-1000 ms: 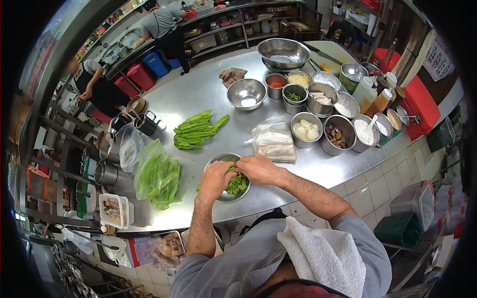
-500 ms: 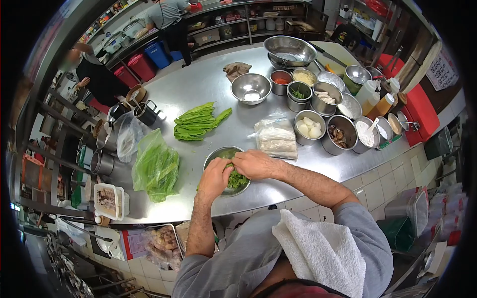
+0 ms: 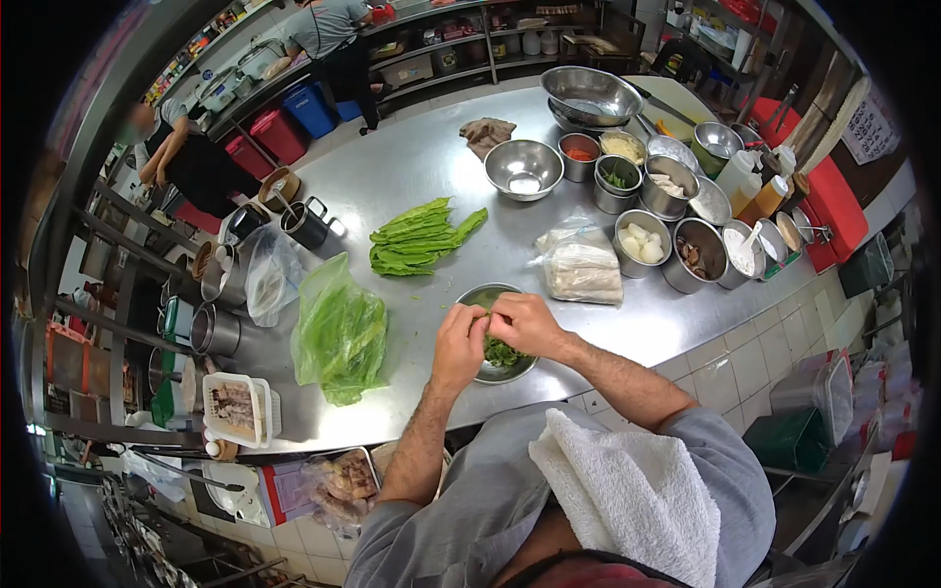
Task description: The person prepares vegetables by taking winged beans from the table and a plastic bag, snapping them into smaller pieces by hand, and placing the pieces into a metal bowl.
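Note:
Over a small steel bowl [image 3: 483, 293] near the table's front edge, my two hands meet with fingertips pinched together. My left hand [image 3: 459, 343] and my right hand [image 3: 526, 323] are both closed on leafy greens, mostly covered by the fingers. Torn leafy greens [image 3: 506, 355] lie in the bowl below. Beyond the bowl is a pile of long green leaves [image 3: 417, 242] on the steel table. To the left sits a clear plastic bag of greens [image 3: 338, 333]. A wrapped pale bundle [image 3: 583, 269] lies to the right.
On the right stand a tub of white pieces [image 3: 642, 243], a tub of dark pieces [image 3: 698, 257] and squeeze bottles [image 3: 763, 201]. An empty steel bowl [image 3: 524, 169] is farther back. White baskets [image 3: 240, 407] sit at the left corner. Two people work beyond the table.
The view has turned slightly left, so the table's things appear farther right. My hands stay together over the bowl, the greens between them now less visible. The person at left has shifted their arms.

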`<action>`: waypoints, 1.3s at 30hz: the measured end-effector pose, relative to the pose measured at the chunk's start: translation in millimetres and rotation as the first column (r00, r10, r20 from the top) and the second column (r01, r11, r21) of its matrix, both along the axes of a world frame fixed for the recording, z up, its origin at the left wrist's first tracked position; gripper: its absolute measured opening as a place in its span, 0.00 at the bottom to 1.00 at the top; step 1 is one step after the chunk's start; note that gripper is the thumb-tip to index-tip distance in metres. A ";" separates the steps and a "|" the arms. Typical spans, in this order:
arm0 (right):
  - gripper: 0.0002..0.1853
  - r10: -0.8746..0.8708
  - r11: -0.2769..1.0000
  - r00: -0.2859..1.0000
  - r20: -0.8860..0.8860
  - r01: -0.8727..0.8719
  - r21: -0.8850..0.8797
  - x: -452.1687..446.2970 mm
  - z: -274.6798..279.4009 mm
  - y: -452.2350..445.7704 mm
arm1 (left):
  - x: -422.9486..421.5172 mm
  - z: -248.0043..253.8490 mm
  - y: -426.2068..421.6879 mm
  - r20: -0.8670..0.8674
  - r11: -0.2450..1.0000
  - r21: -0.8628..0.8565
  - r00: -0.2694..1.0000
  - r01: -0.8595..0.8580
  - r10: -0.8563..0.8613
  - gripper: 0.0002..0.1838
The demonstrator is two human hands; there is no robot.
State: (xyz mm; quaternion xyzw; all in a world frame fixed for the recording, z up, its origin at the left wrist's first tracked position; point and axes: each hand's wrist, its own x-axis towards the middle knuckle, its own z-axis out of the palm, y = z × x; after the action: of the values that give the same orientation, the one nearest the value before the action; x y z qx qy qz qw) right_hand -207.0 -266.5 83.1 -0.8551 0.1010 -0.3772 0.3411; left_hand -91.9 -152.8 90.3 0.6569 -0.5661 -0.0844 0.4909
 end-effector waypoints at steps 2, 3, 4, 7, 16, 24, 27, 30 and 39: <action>0.08 -0.056 0.984 0.998 -0.009 0.057 0.168 6.7 -5.0 9.5 | 4.2 1.5 -0.6 -0.016 1.000 -0.023 1.000 -0.003 0.003 0.04; 0.08 -0.105 0.937 0.994 -0.025 0.107 0.333 9.7 -5.9 13.4 | 5.8 1.8 -1.2 -0.030 0.999 -0.044 0.999 -0.012 0.011 0.04; 0.09 -0.100 0.878 0.993 -0.066 0.120 0.463 11.3 -7.4 15.8 | 7.1 0.4 -2.1 -0.031 0.999 -0.044 0.999 -0.009 0.007 0.04; 0.09 -0.095 0.540 0.995 -0.021 0.069 0.839 20.7 -8.2 23.8 | 11.0 -12.0 -8.5 -0.067 0.997 -0.075 0.997 -0.030 0.025 0.04; 0.10 0.063 0.983 0.815 -0.576 0.051 0.179 5.2 -18.1 20.8 | 57.5 20.8 -20.4 -0.855 0.870 -0.400 0.459 -0.289 -0.241 0.13; 0.18 0.272 0.911 0.918 -0.290 -0.148 0.386 7.1 -2.9 19.4 | 35.2 19.2 -17.8 -0.871 0.798 -0.485 0.276 -0.356 -0.406 0.16; 0.14 0.452 0.684 0.866 -0.215 -0.182 0.707 11.1 -1.0 26.7 | 30.5 7.9 -16.2 -0.868 0.783 -0.497 0.224 -0.374 -0.444 0.17; 0.14 0.361 0.570 0.915 -0.183 -0.061 0.820 10.6 -7.7 24.9 | 35.3 3.1 -11.4 -0.842 0.802 -0.500 0.400 -0.325 -0.363 0.19; 0.16 0.347 0.793 0.840 -0.417 -0.026 0.609 -7.1 -0.7 5.5 | 22.5 7.1 12.1 0.485 0.989 0.145 0.870 0.018 -0.087 0.18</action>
State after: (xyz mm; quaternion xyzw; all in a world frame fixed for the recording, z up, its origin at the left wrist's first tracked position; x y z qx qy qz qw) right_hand -214.1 -261.0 82.3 -0.7832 0.2092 -0.0519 0.5832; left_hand -69.4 -140.7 97.4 0.6731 -0.6824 0.0332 0.2829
